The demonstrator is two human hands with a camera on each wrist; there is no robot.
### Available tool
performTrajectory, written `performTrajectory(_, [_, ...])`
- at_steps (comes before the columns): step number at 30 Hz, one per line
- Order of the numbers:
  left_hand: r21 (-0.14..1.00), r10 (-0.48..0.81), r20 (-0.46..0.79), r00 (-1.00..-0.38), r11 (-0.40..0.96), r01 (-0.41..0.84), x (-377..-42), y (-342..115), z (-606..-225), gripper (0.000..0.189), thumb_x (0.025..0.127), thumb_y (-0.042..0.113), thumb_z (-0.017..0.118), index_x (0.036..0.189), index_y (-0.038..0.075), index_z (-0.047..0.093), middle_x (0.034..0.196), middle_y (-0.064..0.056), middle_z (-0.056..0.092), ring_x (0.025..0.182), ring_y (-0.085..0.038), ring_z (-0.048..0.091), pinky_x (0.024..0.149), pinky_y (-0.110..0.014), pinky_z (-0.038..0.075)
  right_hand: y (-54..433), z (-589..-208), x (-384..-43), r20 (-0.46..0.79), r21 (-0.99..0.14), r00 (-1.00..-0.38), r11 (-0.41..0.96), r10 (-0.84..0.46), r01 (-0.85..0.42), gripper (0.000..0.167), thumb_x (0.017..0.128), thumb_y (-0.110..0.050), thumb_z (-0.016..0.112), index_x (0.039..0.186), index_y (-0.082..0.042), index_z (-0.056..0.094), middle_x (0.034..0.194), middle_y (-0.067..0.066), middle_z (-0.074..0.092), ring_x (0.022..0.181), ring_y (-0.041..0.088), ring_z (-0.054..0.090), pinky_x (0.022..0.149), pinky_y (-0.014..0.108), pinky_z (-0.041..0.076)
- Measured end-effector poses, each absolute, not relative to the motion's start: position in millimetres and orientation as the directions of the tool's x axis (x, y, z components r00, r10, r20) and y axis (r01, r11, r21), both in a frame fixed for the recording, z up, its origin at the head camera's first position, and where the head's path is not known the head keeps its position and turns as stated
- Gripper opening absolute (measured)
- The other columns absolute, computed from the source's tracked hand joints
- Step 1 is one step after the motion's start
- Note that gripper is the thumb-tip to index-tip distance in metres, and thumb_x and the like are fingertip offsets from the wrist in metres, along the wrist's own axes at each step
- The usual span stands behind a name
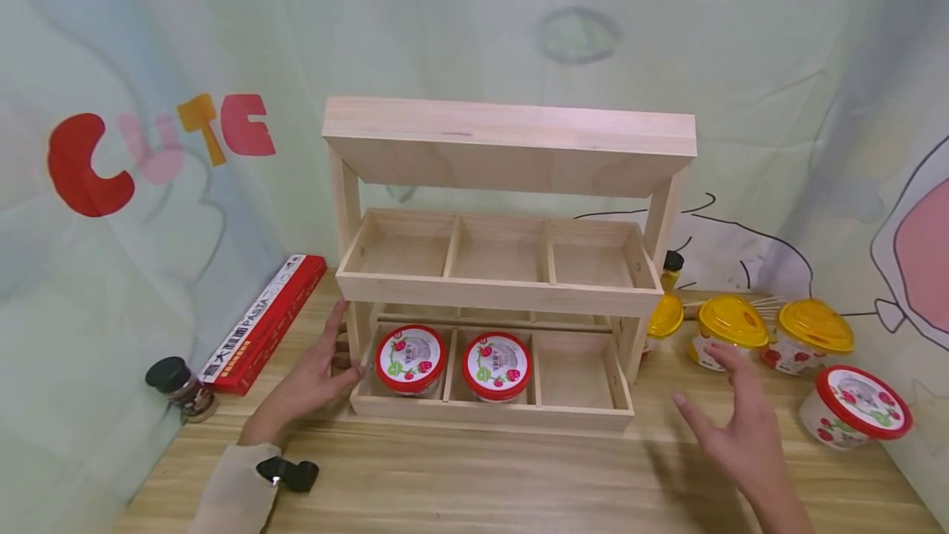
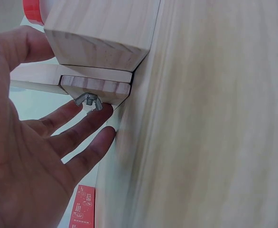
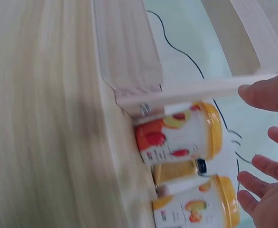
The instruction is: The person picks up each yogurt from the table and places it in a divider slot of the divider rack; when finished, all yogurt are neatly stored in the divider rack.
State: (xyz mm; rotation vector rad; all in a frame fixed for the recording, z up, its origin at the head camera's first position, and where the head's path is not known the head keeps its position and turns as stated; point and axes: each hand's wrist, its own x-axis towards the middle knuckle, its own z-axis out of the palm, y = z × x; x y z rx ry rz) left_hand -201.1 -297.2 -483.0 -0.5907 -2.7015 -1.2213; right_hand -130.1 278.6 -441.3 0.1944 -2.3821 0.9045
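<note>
A two-tier wooden rack (image 1: 508,295) with a sloped top board stands in the middle of the table. Two round tubs with red-rimmed lids, one on the left (image 1: 411,359) and one beside it (image 1: 497,365), sit in the lower tray's left and middle compartments. My left hand (image 1: 315,377) is at the rack's lower left end, fingers spread. In the left wrist view its thumb meets the tray end, and its fingertips lie by a wing nut (image 2: 89,99). My right hand (image 1: 741,427) hovers off the rack's right end, fingers apart, holding nothing.
Yellow-lidded tubs (image 1: 732,324) stand at the right, with a red-lidded tub (image 1: 856,406) nearer the front. Behind the rack's right post is a small black-capped bottle (image 1: 671,270). A red pasta box (image 1: 263,324) and a dark-capped jar (image 1: 180,388) lie left. Printed curtains enclose the table.
</note>
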Motion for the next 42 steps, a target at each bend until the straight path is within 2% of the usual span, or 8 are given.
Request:
performTrajectory(4, [0.695,0.301,0.267,-0.915,0.598,0.399,-201,-297,-483,0.118,0.093,0.004,0.072,0.171,0.025,-0.013,0.155,-0.044,0.038,0.120,-0.062,0.066,0.091,-0.067,0.064,292,-438,-129,0.544,-0.589,-0.827,0.766,0.141,-0.257,0.083,0.080,-0.003,0.090,0.153,-0.004,0.050,0.153,0.022,0.055,0.132,0.033,0.049,0.107,-0.001,0.021])
performTrajectory(17, [0.686,0.300,0.277,-0.913,0.604,0.406,-201,-298,-484,0.118,0.093,0.004,0.072,0.172,0.025,-0.013,0.154,-0.044,0.040,0.119,-0.060,0.067,0.091,-0.068,0.063,333,-440,-124,0.566,-0.584,-0.787,0.794,0.248,-0.170,0.082,0.077,0.001,0.089,0.150,0.003,0.052,0.148,0.029,0.056,0.138,0.045,0.047,0.120,0.004,0.017])
performTrajectory(19, [0.687,0.299,0.277,-0.913,0.602,0.406,-201,-298,-483,0.118,0.093,0.004,0.072,0.171,0.025,-0.013,0.154,-0.043,0.041,0.118,-0.060,0.068,0.091,-0.067,0.064,338,-439,-123,0.539,-0.589,-0.797,0.798,0.273,-0.125,0.082,0.080,0.000,0.088,0.152,0.002,0.050,0.150,0.029,0.054,0.140,0.047,0.046,0.128,0.015,0.020])
performTrajectory(21, [0.690,0.300,0.278,-0.912,0.599,0.407,-201,-297,-483,0.118,0.093,0.003,0.073,0.172,0.025,-0.013,0.154,-0.043,0.041,0.118,-0.060,0.068,0.090,-0.066,0.064,343,-437,-122,0.497,-0.602,-0.810,0.796,0.310,-0.065,0.080,0.083,-0.003,0.086,0.154,0.001,0.048,0.153,0.030,0.052,0.143,0.050,0.044,0.136,0.035,0.026])
performTrajectory(24, [0.693,0.304,0.279,-0.911,0.593,0.410,-201,-297,-483,0.118,0.093,0.003,0.073,0.172,0.025,-0.013,0.154,-0.043,0.041,0.118,-0.060,0.068,0.090,-0.065,0.065,350,-435,-120,0.422,-0.600,-0.825,0.798,0.375,0.056,0.077,0.090,-0.008,0.082,0.157,-0.002,0.045,0.158,0.030,0.048,0.145,0.050,0.041,0.129,0.064,0.035])
performTrajectory(26, [0.694,0.306,0.282,-0.909,0.590,0.414,-200,-298,-483,0.118,0.093,0.003,0.073,0.172,0.025,-0.012,0.153,-0.044,0.041,0.117,-0.060,0.068,0.089,-0.065,0.065,355,-435,-120,0.398,-0.600,-0.823,0.793,0.406,0.102,0.078,0.091,-0.009,0.082,0.158,-0.002,0.043,0.159,0.031,0.046,0.145,0.051,0.040,0.126,0.070,0.035])
performTrajectory(34, [0.703,0.305,0.272,-0.913,0.585,0.405,-201,-297,-481,0.119,0.092,0.000,0.074,0.172,0.026,-0.011,0.154,-0.042,0.041,0.120,-0.060,0.067,0.090,-0.062,0.065,375,-431,-119,0.242,-0.623,-0.816,0.729,0.526,0.285,0.085,0.100,-0.018,0.073,0.168,-0.002,0.025,0.167,0.034,0.032,0.149,0.053,0.030,0.130,0.073,0.028])
performTrajectory(42, [0.695,0.304,0.265,-0.915,0.597,0.400,-200,-297,-477,0.119,0.092,0.002,0.075,0.171,0.024,-0.012,0.153,-0.042,0.042,0.118,-0.059,0.068,0.091,-0.065,0.065,395,-430,-116,0.179,-0.598,-0.796,0.706,0.578,0.379,0.083,0.103,-0.022,0.068,0.169,0.000,0.021,0.167,0.037,0.032,0.143,0.055,0.035,0.126,0.074,0.034])
